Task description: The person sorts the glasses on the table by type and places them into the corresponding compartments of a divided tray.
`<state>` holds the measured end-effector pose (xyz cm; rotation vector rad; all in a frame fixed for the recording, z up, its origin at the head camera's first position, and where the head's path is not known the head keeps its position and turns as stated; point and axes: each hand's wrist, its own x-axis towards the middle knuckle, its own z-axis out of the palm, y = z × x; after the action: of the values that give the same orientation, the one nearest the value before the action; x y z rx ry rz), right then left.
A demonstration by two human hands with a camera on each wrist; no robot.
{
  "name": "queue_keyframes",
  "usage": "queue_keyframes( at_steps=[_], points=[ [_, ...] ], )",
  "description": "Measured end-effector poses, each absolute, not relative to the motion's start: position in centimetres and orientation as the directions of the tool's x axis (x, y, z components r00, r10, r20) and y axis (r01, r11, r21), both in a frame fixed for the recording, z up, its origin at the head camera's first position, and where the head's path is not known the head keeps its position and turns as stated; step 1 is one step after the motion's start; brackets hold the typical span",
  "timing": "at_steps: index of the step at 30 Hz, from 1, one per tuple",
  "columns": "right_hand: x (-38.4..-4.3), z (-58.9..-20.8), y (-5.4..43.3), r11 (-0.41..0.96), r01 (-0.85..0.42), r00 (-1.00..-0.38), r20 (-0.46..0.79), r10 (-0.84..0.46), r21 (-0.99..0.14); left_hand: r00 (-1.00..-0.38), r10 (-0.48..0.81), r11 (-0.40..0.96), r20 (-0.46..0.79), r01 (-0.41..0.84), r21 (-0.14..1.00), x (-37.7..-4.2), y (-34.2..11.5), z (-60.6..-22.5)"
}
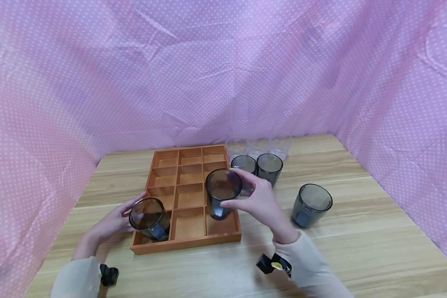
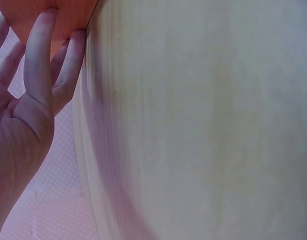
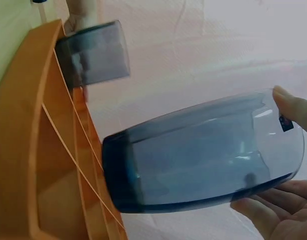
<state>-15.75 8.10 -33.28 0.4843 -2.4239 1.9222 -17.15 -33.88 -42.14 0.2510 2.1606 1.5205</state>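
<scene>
My right hand (image 1: 260, 203) grips a smoky grey drinking glass (image 1: 219, 190) near its rim, with thumb and fingers on opposite sides. The glass is held upright over the front right compartment of a partitioned wooden box (image 1: 188, 244); in the right wrist view its dark base (image 3: 118, 172) is close to the dividers. Another grey glass (image 1: 154, 223) stands in the front left compartment. Beside it, my left hand (image 1: 109, 223) has its fingers spread against the box's left side; the left wrist view shows extended fingertips (image 2: 46, 20) on the orange-brown wood (image 2: 71, 12).
Two grey glasses (image 1: 270, 167) stand close together right of the box, before a row of clear glasses (image 1: 281, 145). One more grey glass (image 1: 311, 207) is farther right on the wooden table (image 1: 368, 231). A pink dotted cloth (image 1: 223, 82) hangs behind and at both sides.
</scene>
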Motion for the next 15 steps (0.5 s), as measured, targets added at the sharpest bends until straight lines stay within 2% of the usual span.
queue_keyframes(
  at_steps=[11, 15],
  points=[
    [-15.4, -34.9, 4.3, 0.056, -0.253, -0.937, 0.23, -0.264, -0.966, -0.869, 0.405, 0.372, -0.286, -0.129, 0.919, -17.1, -34.0, -42.2],
    [-15.2, -35.4, 3.5, 0.097, -0.254, -0.94, 0.222, -0.26, -0.962, -0.866, 0.41, 0.363, -0.287, -0.134, 0.922, -17.2, -33.9, -42.1]
  ],
)
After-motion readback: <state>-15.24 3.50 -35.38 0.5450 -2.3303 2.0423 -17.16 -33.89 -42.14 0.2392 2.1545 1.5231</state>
